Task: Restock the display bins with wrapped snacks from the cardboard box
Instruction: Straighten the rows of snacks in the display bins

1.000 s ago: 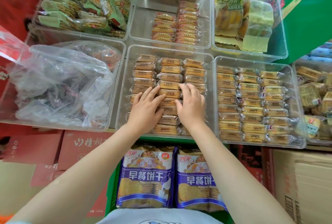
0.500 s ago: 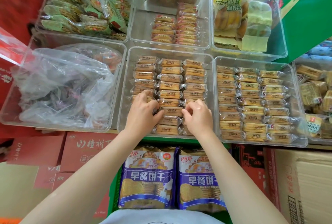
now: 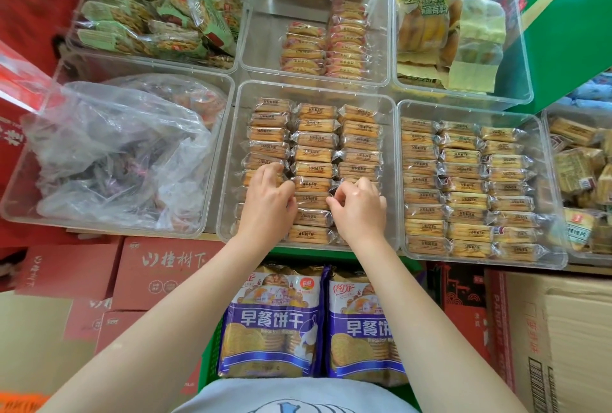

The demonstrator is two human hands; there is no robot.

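The centre clear display bin (image 3: 390,220) holds three columns of wrapped golden snacks (image 3: 314,139). Both my hands are down in its near half. My left hand (image 3: 266,200) has curled fingers over the left column, and its thumb and forefinger pinch the left end of a middle-column packet (image 3: 311,200). My right hand (image 3: 361,209) mirrors it, pinching the same packet's right end. A brown cardboard box (image 3: 563,330) stands at the lower right, its contents out of sight.
A full bin of similar packets (image 3: 463,187) sits right of centre. At left, another bin holds a crumpled plastic bag (image 3: 116,154). Back bins hold green packs (image 3: 149,22), pink-wrapped snacks (image 3: 324,48) and yellow cakes (image 3: 440,25). Red cartons (image 3: 159,267) and blue biscuit bags (image 3: 275,323) lie below.
Both hands were lying flat on the snacks with fingers spread. They have drawn back toward me and curled, now pinching at a middle-column packet.
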